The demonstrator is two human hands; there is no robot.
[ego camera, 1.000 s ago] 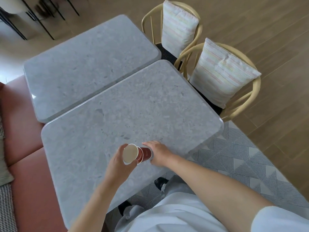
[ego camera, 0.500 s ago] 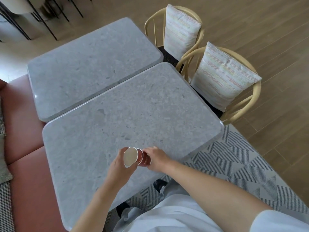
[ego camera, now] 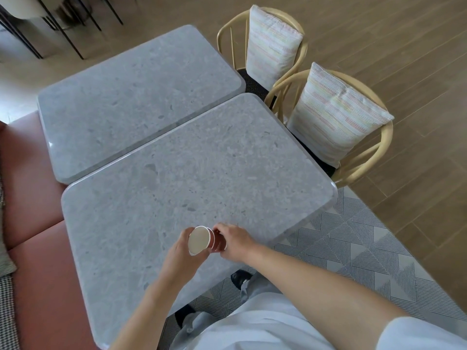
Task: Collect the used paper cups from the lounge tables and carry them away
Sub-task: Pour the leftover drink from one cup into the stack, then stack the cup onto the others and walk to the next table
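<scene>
1. Since a second ago the two hands have drawn closer, the cups sliding further together.
2. Left hand point(ego camera: 182, 251) fingers curl round the tilted paper cup point(ego camera: 199, 240), over the near desk point(ego camera: 177, 188).
3. Right hand point(ego camera: 233, 242) fingers wrap the red cup point(ego camera: 217, 243), probably nesting them for carrying.

Grey stone tables point(ego camera: 141, 97), cushioned chairs point(ego camera: 361, 162), wood floor point(ego camera: 404, 46)

two tables point(ego camera: 141, 97), two chairs point(ego camera: 364, 157), two cushions point(ego camera: 333, 117)
</scene>
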